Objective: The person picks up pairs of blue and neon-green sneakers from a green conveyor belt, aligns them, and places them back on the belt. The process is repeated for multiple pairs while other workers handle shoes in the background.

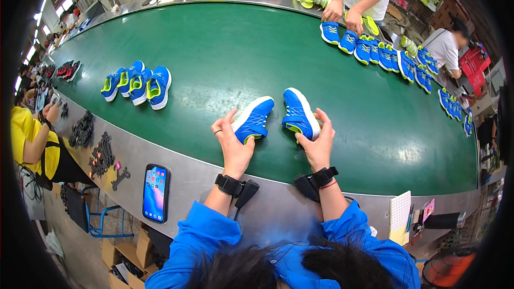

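Note:
Two blue sneakers with yellow-green insides stand side by side on the green conveyor belt (241,48), toes pointing away from me. My left hand (232,142) grips the heel of the left sneaker (255,118). The right sneaker (297,111) is held at its heel by my right hand (317,142). Both wrists carry black bands with small devices, and my sleeves are blue.
Several blue sneakers (137,83) sit together at the belt's left, more (375,51) line its far right edge near another person's hands. A phone (156,192) lies on the metal rim (187,174). Black parts (101,155) and a notebook (400,211) rest on that rim.

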Motion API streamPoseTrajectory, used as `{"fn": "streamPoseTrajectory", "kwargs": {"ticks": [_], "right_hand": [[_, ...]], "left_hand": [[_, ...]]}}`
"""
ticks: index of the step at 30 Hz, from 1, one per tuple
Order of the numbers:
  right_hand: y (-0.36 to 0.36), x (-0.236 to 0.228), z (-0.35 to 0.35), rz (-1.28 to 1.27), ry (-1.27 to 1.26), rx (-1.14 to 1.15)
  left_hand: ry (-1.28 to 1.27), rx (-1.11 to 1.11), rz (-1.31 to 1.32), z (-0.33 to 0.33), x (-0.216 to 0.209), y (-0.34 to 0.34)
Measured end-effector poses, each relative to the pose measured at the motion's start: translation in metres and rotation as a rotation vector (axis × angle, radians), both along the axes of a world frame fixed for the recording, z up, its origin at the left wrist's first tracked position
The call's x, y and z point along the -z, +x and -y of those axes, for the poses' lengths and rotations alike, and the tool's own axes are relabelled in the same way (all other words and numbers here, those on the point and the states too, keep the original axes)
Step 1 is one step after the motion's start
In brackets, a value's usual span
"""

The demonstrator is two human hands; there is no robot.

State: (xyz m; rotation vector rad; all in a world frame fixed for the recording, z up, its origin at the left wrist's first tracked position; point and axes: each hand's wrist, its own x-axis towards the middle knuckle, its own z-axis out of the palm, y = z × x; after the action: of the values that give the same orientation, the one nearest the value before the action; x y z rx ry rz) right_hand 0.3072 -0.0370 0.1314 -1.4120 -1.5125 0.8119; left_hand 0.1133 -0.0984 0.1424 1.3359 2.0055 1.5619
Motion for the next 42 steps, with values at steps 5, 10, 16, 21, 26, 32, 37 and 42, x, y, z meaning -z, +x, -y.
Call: {"fn": "streamPoseTrajectory", "kwargs": {"ticks": [5,10,16,21,26,32,37,42], "right_hand": [[0.003,0.008,-0.001,0.074,-0.09,-0.034],[0.005,0.005,-0.002,0.056,-0.094,-0.072],[-0.003,-0.005,0.005,-0.616,-0.394,-0.215],[0.005,-0.006,0.004,-0.933,-0.477,-0.414],[0.004,-0.015,0.007,-0.904,-0.491,-0.453],[0.011,0.013,0.004,-0.285,-0.35,-0.07],[0.003,-0.008,0.011,-0.03,0.008,-0.062],[-0.039,-0.061,0.027,0.447,0.262,-0.36]], "left_hand": [[-0.092,0.002,-0.077,0.0,0.008,-0.006],[-0.179,-0.05,-0.116,0.001,0.003,-0.005],[-0.117,0.121,0.588,0.001,0.014,-0.004],[0.061,0.415,1.271,-0.003,0.001,0.009],[0.123,0.504,1.169,-0.004,-0.004,0.008],[-0.098,-0.001,0.015,0.0,0.021,0.011],[-0.132,-0.201,0.212,-0.001,0.021,-0.001],[-0.091,-0.243,0.374,-0.004,0.026,-0.015]]}}
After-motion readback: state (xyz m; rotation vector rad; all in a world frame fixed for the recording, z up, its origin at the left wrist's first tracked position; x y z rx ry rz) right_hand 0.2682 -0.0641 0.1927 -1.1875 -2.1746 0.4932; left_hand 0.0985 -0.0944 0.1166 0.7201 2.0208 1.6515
